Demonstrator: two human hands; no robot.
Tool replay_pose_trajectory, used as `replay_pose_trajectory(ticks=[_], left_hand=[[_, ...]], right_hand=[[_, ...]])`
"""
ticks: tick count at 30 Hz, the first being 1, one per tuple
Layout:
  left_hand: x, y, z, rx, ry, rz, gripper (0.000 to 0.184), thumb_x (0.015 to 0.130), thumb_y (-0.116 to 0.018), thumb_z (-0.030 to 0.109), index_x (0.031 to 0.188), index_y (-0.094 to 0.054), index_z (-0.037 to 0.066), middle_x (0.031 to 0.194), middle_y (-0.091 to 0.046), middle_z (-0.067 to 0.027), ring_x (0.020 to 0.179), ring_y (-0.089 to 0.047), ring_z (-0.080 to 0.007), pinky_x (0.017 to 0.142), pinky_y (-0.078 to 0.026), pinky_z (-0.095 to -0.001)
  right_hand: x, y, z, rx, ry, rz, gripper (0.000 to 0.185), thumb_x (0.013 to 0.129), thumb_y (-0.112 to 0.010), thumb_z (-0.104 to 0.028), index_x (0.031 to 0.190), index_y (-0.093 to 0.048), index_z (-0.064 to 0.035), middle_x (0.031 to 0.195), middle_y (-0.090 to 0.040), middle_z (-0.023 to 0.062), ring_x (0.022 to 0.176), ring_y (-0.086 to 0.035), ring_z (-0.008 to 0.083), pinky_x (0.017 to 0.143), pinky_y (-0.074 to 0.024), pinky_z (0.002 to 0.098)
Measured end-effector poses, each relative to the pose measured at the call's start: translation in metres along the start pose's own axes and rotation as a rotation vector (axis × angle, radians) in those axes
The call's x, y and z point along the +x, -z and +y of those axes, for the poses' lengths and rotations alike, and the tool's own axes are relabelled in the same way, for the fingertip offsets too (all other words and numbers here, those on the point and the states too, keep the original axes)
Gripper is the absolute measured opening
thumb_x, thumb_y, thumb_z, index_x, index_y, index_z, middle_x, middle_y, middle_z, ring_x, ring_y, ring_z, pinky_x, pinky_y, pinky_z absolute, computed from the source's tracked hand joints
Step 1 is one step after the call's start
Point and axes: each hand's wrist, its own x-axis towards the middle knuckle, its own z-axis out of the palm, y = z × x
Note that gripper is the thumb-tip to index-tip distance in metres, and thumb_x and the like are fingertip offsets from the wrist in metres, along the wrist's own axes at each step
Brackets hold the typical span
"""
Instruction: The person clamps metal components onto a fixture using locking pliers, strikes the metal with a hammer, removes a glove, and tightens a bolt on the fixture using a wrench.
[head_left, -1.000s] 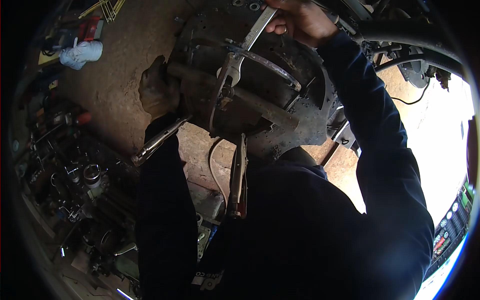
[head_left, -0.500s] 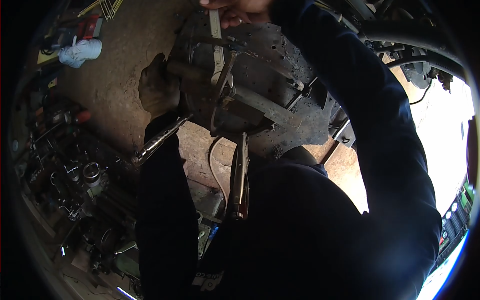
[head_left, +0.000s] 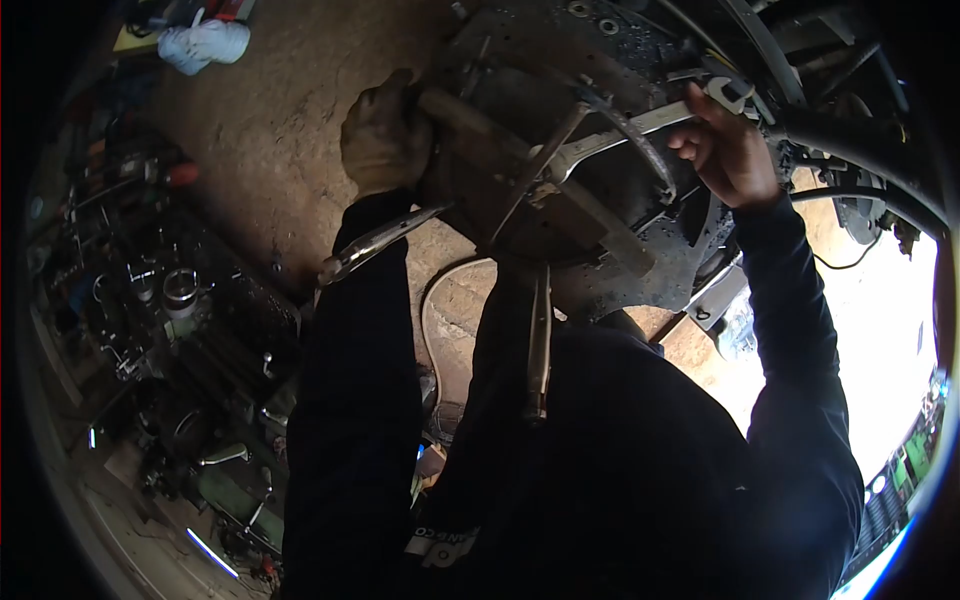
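My right hand [head_left: 738, 160] is at the upper right, with thumb and curled fingers about the outer end of a long combination wrench [head_left: 640, 125]. The wrench's open jaw sticks out past the thumb, and its other end sits at a joint on a dark metal plate assembly [head_left: 600, 285]. My left hand [head_left: 385, 140] is closed round the end of a metal bar [head_left: 465, 115] at the plate's left side; its fingers are partly in shadow. Two locking pliers, one at the left [head_left: 385, 240] and one in the middle [head_left: 540, 345], stick out from the plate's near edge.
Dark machine parts and metal tools [head_left: 180, 300] crowd the left side. A pale cloth bundle [head_left: 205, 45] lies at the upper left. Black hoses and a frame [head_left: 850, 150] stand at the right. A hose [head_left: 428, 320] curves across the brown floor [head_left: 285, 130].
My right hand has swung the wrench from pointing up to pointing right, and has come down and rightward. My left hand stays on the bar; the whole view has shifted.
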Motion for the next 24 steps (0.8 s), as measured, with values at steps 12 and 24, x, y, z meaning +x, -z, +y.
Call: replay_pose_trajectory(ticks=[12, 24], left_hand=[[-0.001, -0.003, -0.002, -0.045, 0.025, -0.019, 0.035, 0.088, -0.065, 0.024, 0.122, -0.069, 0.020, 0.105, -0.072, -0.0174, 0.099, -0.070, -0.0387, 0.085, -0.056, -0.0511], [0.001, -0.002, 0.001, 0.045, 0.082, -0.147, 0.044, 0.093, -0.065, 0.030, 0.133, -0.063, 0.014, 0.121, -0.068, -0.0143, 0.114, -0.065, -0.0333, 0.097, -0.052, -0.0437]], right_hand=[[0.074, -0.001, -0.029, 0.060, 0.001, -0.180, 0.023, 0.106, -0.058, -0.029, 0.103, -0.067, -0.0081, 0.086, -0.071, 0.0030, 0.070, -0.069, 0.0142, 0.065, -0.0570, 0.0269], [0.143, -0.049, -0.023, -0.258, -0.161, -0.429, 0.034, 0.102, -0.065, -0.035, 0.105, -0.067, -0.0019, 0.078, -0.068, 0.0076, 0.066, -0.068, 0.0164, 0.060, -0.0541, 0.0293]])
